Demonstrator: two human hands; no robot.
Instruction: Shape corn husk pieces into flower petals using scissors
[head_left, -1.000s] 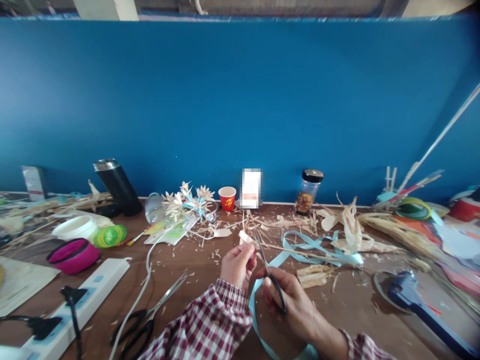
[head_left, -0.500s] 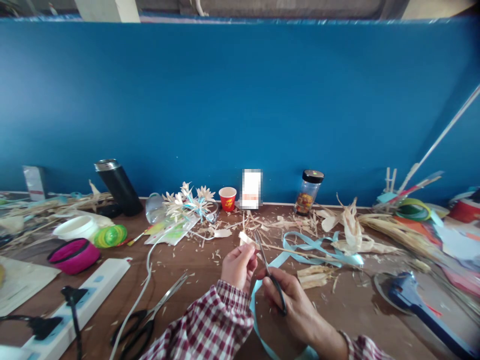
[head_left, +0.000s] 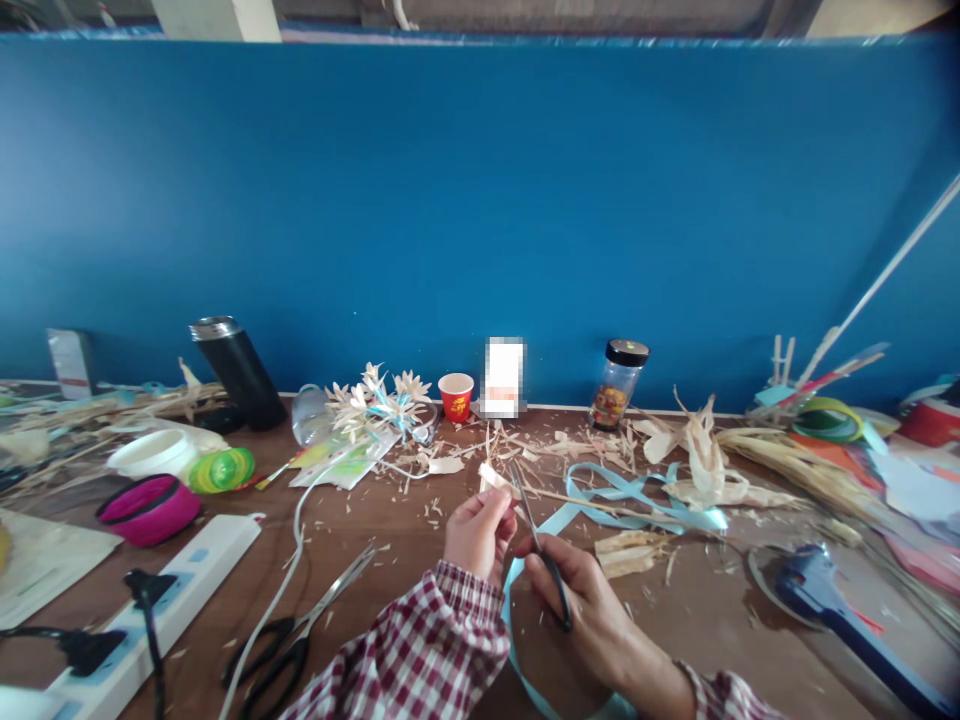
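Note:
Between the thumb and fingers of my left hand [head_left: 480, 530] is a small pale strip of corn husk [head_left: 493, 476], its end sticking out past the fingertips. My right hand [head_left: 589, 595] grips black-handled scissors [head_left: 557, 580], whose blades point up and away, close beside the strip and the left fingertips. Whether the blades touch the strip I cannot tell. A light blue ribbon [head_left: 513, 630] runs under and between both hands, and more blue ribbon [head_left: 615, 487] lies looped just beyond the right hand.
A second pair of scissors [head_left: 307, 620] lies left of my sleeve, near a white power strip [head_left: 191, 570] and cable. Husk flowers [head_left: 375, 400], a red paper cup [head_left: 456, 398] and a lidded jar [head_left: 619, 385] stand at the back. A blue glue gun [head_left: 817, 585] lies right.
Hardly anything differs. Both hands keep their hold and place, and the view has shifted very slightly.

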